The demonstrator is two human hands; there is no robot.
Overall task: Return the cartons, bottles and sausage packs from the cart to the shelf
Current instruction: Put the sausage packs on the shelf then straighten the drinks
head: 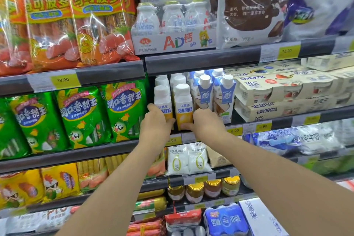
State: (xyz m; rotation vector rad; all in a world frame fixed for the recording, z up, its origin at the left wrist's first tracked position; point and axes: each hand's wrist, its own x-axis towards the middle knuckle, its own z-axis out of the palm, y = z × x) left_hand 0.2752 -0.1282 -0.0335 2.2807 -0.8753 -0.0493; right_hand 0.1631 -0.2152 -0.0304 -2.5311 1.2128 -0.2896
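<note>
Both hands are at the front of the middle shelf (191,136), working on the yellow-and-white yogurt cartons with white caps. The right carton (183,107) stands upright, its long axis vertical, right at the shelf's front lip and directly between the two hands. The right hand (206,120) grips it from the right side: the thumb lies across its lower front, the other fingers wrap behind, so it is clamped on that carton. The left hand (156,122) sits just to the left, its fingers curled round the lower body of the neighbouring left carton (162,101), which touches the first; its thumb reaches toward the gap between them. Both forearms extend up and forward from the lower frame, wrists roughly level, the hands close together with only the carton's width between them.

Behind these two stand more of the same cartons, and just to the right are the blue-and-white coconut cartons (223,97). The likely move is a short push straight back so the front pair seats flush with its row; neither hand is clearly nearer. The cart is out of view.
</note>
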